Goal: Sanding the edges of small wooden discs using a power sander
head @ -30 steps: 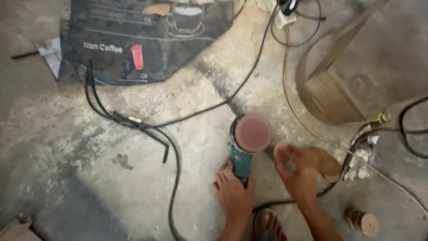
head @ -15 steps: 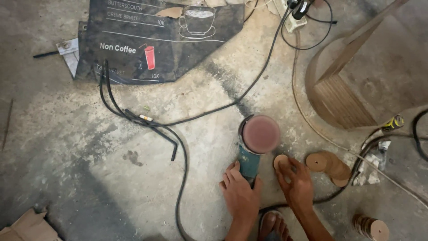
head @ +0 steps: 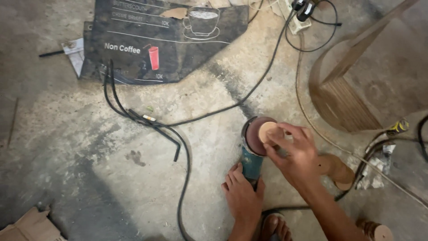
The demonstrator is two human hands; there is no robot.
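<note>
A teal angle grinder [head: 251, 163] lies on the concrete floor with its reddish sanding disc [head: 254, 134] facing up. My left hand [head: 242, 195] grips the grinder's body from below. My right hand [head: 295, 152] holds a small round wooden disc [head: 267, 131] over the sanding disc, seemingly pressed against it. More wooden discs [head: 336, 168] lie in a loose pile just right of my right hand, partly hidden by it.
Black cables [head: 149, 122] snake across the floor left of the grinder. A dark printed banner [head: 169, 35] lies at the top, a curved plywood piece [head: 356, 85] at the right. A stack of wooden discs [head: 376, 230] sits at bottom right. My sandalled foot [head: 272, 225] is below.
My right hand picked a wooden disc up from the floor beside the grinder and lifted it onto the sanding disc. The left hand has stayed on the grinder.
</note>
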